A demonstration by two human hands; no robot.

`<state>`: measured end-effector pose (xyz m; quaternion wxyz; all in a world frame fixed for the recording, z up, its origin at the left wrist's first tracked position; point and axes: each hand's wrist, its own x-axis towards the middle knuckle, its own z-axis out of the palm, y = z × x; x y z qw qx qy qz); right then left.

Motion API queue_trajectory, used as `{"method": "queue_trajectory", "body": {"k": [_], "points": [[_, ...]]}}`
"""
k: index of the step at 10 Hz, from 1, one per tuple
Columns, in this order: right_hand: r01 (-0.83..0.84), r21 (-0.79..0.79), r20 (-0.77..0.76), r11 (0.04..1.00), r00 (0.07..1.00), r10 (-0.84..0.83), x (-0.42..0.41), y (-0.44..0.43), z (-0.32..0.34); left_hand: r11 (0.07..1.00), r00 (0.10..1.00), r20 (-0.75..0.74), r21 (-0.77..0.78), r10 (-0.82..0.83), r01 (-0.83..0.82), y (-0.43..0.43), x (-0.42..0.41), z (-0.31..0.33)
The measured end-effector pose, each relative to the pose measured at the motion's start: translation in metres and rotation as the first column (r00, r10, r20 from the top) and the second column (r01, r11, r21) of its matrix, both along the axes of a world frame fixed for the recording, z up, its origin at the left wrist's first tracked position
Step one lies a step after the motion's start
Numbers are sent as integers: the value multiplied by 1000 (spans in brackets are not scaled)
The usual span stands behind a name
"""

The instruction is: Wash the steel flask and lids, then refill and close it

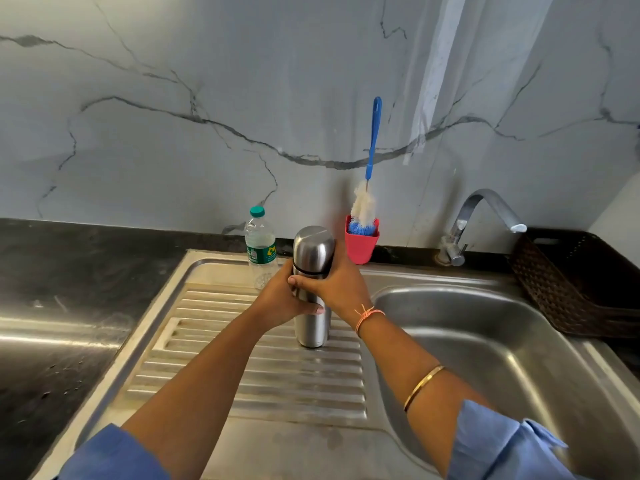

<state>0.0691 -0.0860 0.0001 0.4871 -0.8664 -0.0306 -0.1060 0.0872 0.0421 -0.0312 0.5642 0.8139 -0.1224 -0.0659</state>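
Upright steel flask [311, 329], left hand [277, 301] grip curled round its body, right hand [339, 285] curled round its cap [313, 247]

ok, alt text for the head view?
Both hands grip a capped steel flask standing on the drainboard: left hand on its body, right hand near the cap. Behind stand a water bottle and a red cup holding a brush; tap and basin at right.
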Motion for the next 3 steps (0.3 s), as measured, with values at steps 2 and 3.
{"method": "queue_trajectory", "body": {"k": [2, 3], "points": [[-38, 45, -16, 998, 999, 39, -2, 0, -2, 999, 1000, -17, 47, -21, 22, 4, 4, -8], [-32, 188, -14, 982, 999, 35, -10, -2, -1, 997, 996, -81, 53, -46, 50, 8, -5, 2]]}}
